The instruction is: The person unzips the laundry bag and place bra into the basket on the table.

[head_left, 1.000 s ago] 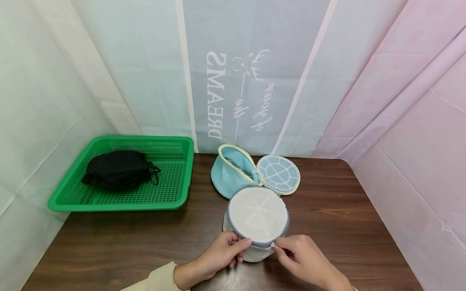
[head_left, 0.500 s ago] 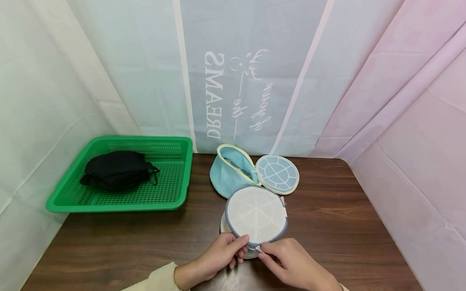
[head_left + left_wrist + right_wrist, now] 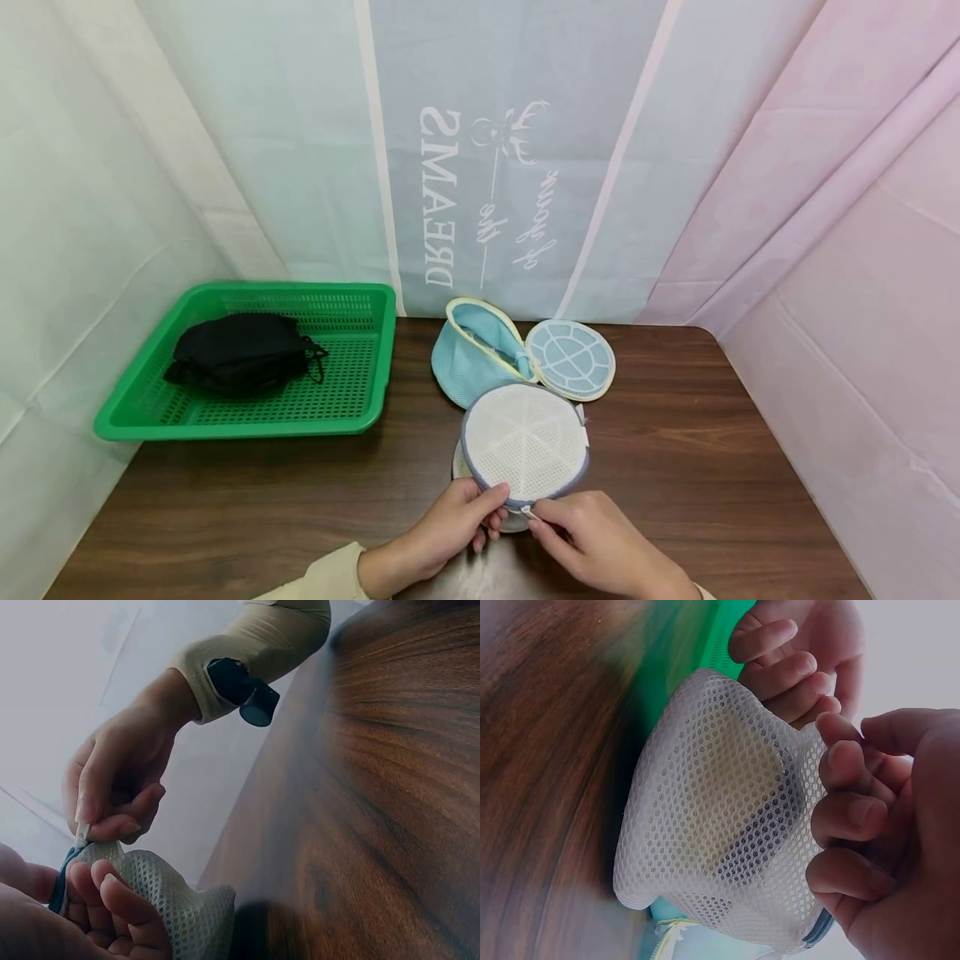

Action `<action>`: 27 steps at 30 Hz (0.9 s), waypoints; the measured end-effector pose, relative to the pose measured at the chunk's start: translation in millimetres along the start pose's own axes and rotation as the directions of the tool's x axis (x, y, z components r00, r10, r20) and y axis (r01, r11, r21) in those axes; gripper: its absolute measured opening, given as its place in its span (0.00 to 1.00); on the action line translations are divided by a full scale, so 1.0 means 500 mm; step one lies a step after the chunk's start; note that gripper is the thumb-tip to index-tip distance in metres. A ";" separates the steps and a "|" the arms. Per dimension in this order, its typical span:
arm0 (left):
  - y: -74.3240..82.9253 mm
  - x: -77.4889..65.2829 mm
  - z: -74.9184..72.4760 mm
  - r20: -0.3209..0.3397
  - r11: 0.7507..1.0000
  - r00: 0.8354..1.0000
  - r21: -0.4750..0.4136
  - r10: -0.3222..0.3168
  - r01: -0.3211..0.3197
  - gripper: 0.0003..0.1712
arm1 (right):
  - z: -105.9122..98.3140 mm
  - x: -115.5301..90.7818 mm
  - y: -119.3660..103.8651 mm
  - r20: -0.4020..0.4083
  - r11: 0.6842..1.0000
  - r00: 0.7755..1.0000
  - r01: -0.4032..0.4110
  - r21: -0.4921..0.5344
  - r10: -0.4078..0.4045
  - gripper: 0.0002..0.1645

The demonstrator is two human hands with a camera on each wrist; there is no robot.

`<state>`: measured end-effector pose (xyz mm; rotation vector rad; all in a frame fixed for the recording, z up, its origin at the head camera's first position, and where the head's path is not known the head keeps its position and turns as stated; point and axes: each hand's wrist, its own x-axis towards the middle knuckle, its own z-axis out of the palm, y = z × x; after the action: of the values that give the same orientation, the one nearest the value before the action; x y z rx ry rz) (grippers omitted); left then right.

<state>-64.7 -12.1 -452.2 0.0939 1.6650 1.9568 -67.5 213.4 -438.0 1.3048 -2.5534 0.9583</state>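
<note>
A round white mesh laundry bag [image 3: 525, 446] with a grey-blue zippered rim stands over the table in front of the person. My left hand [image 3: 461, 517] grips its near rim, thumb on top and fingers curled beneath. Just to the right, my right hand [image 3: 592, 533] pinches the white zipper pull [image 3: 82, 834] between thumb and forefinger at the near edge. In the right wrist view the bag's mesh side [image 3: 712, 802] bulges out, and something yellowish and dark shows through it.
Behind the white bag sits an open blue mesh bag [image 3: 468, 358] with yellow trim, its round lid [image 3: 572, 360] folded out to the right. At left a green basket [image 3: 378, 392] holds a black drawstring pouch [image 3: 243, 354]. A printed curtain [image 3: 517, 50] hangs behind the table.
My right hand has slid the zipper pull leftward along the near rim, close to the left hand. The left hand keeps its grip, and the bag has shifted slightly left.
</note>
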 end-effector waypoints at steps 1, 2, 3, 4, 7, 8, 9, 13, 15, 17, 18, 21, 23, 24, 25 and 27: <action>0.000 0.000 0.000 -0.001 1.000 1.000 -0.001 0.001 -0.001 0.20 | 0.001 0.000 0.000 -0.006 1.000 1.000 -0.004 -0.008 0.004 0.24; 0.000 0.000 -0.001 -0.003 1.000 1.000 -0.002 0.001 -0.001 0.20 | 0.002 -0.001 0.000 -0.012 1.000 1.000 -0.009 -0.016 0.008 0.24; 0.000 0.000 -0.001 -0.003 1.000 1.000 0.000 0.000 0.000 0.20 | 0.002 -0.002 0.000 -0.014 1.000 1.000 -0.015 -0.019 0.015 0.24; 0.000 0.000 -0.001 -0.003 1.000 1.000 0.003 0.000 0.000 0.20 | 0.003 -0.004 -0.001 -0.014 1.000 1.000 -0.022 -0.020 0.022 0.24; 0.000 0.000 0.000 -0.004 1.000 1.000 0.020 0.002 -0.002 0.19 | 0.003 -0.008 -0.003 -0.017 0.999 0.999 -0.039 -0.021 0.038 0.25; 0.000 0.000 0.000 -0.003 1.000 1.000 0.026 0.003 -0.003 0.19 | 0.003 -0.009 -0.002 -0.021 0.999 0.999 -0.038 -0.025 0.037 0.25; 0.000 0.000 0.000 -0.003 0.999 1.000 0.032 0.005 -0.005 0.20 | 0.003 -0.010 -0.002 -0.023 0.999 0.999 -0.037 -0.024 0.036 0.25; 0.000 -0.001 0.001 -0.005 0.998 1.000 0.053 0.015 -0.015 0.21 | -0.001 -0.011 0.002 -0.036 0.999 0.999 -0.025 -0.032 0.024 0.25; 0.001 -0.002 0.001 -0.005 0.998 1.000 0.061 0.020 -0.020 0.21 | -0.004 -0.011 0.003 -0.037 0.999 0.999 -0.026 -0.028 0.025 0.25; 0.001 -0.003 0.001 -0.005 0.998 1.000 0.067 0.023 -0.022 0.21 | -0.008 -0.013 0.004 -0.034 0.999 0.999 -0.036 -0.022 0.036 0.24; 0.001 -0.003 0.001 -0.007 0.997 1.000 0.068 0.023 -0.023 0.21 | -0.011 -0.014 0.004 -0.033 0.999 0.999 -0.043 -0.020 0.042 0.24; 0.001 -0.003 0.000 -0.013 0.997 1.000 0.068 0.024 -0.023 0.21 | -0.018 -0.018 0.005 -0.035 0.997 0.997 -0.074 -0.011 0.073 0.24; 0.001 -0.003 -0.001 -0.015 0.997 1.000 0.068 0.022 -0.021 0.21 | -0.023 -0.022 0.008 -0.042 0.996 0.995 -0.087 -0.012 0.086 0.24; 0.001 -0.002 -0.002 -0.016 0.998 1.000 0.068 0.021 -0.020 0.21 | -0.025 -0.024 0.009 -0.049 0.996 0.995 -0.090 -0.018 0.089 0.25; 0.001 -0.002 -0.002 -0.016 0.998 1.000 0.068 0.020 -0.019 0.22 | -0.026 -0.025 0.011 -0.054 0.995 0.994 -0.093 -0.021 0.092 0.25; 0.001 -0.001 -0.003 -0.014 0.997 1.000 0.069 0.019 -0.018 0.22 | -0.029 -0.028 0.014 -0.065 0.995 0.994 -0.095 -0.034 0.093 0.25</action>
<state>-64.8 -13.6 -451.9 0.1216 1.7473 1.9174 -66.7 234.6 -435.0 1.1354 -2.5917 0.9481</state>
